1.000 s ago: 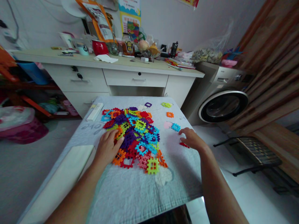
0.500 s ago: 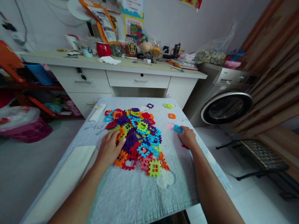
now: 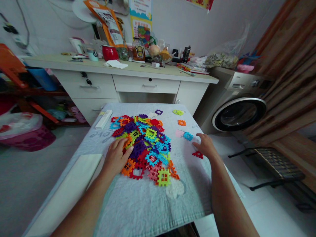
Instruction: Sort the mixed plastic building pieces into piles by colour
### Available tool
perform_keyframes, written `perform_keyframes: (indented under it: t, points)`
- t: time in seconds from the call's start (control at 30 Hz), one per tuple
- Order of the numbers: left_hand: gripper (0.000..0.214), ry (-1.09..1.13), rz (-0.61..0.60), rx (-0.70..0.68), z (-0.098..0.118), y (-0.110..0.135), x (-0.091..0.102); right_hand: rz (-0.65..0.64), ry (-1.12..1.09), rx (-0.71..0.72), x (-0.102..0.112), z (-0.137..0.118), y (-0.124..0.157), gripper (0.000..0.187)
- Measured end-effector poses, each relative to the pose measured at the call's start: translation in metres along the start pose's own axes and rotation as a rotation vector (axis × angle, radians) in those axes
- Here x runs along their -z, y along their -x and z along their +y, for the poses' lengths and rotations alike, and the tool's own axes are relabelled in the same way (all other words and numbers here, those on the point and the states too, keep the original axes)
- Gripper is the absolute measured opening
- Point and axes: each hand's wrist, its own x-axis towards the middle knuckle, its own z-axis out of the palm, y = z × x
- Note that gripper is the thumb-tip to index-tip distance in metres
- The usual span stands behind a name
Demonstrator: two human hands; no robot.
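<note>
Blue piece (image 3: 185, 135) seen just beside right hand (image 3: 206, 146), fingers parted, unloaded, earlier contact broken, red triangle (image 3: 197, 154) further exposed, pile (image 3: 137, 150) touched by left hand (image 3: 116, 157), grip not discernible.

piece pile (image 3: 138, 148) on table (image 3: 138, 207), loose pieces (image 3: 188, 136) to its right

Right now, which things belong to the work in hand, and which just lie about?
In the work:
heap of plastic pieces, at left hand
blue piece, red piece, near right hand
orange piece, lime piece, purple piece beyond

Lying about:
white box
red cup
jar
</note>
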Motion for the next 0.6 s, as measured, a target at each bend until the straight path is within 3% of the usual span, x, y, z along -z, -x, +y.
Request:
perform_keyframes:
  t: [0.23, 0.37, 0.6]
  points:
    - [0.055, -0.018, -0.005, -0.001, 0.003, -0.001, 0.001, -0.217, -0.054, 0.184, 0.016, 0.019, 0.036, 0.038]
    - [0.055, -0.016, -0.006, -0.006, 0.002, -0.001, 0.001, -0.212, -0.049, 0.195, 0.013, 0.016, 0.043, 0.022]
    - [0.054, -0.015, 0.000, -0.013, 0.003, -0.001, 0.002, -0.208, -0.034, 0.175, 0.016, 0.013, 0.049, 0.021]
